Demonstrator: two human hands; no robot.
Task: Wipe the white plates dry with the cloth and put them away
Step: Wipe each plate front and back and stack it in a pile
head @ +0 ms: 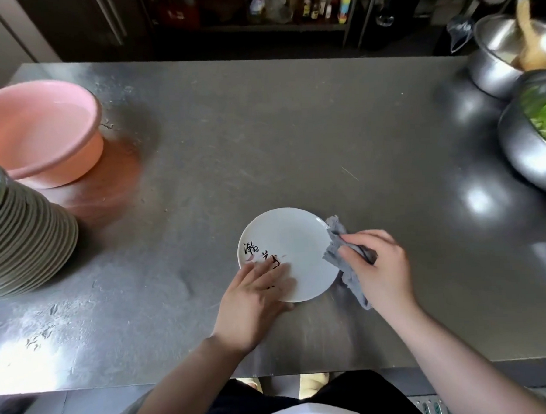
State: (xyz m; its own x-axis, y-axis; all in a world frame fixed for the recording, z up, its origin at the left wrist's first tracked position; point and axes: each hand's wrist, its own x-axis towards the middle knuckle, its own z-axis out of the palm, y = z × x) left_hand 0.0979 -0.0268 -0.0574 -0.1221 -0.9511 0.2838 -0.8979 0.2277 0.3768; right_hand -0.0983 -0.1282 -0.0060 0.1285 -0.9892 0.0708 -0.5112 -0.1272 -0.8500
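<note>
A white plate (pixel 291 247) with dark brush lettering lies flat on the steel worktop (pixel 261 128), near its front edge and a little right of centre; the left hand (pixel 254 302) rests on the plate's near-left rim, fingers laid straight across the lettering, pressing rather than clasping, the thumb down by the edge; the right hand (pixel 379 264) has its grip closed round a grey cloth (pixel 339 251), bunched against the plate's right rim, with a tail of cloth hanging toward the near side; both forearms reach in from the near edge. At the left stands a tall stack of plates (pixel 23 239), with a pink basin (pixel 40 130) beyond it; at the far right sit two steel bowls (pixel 515 149), the nearer one holding greens; dark shelving with bottles (pixel 318 5) lines the far wall.
</note>
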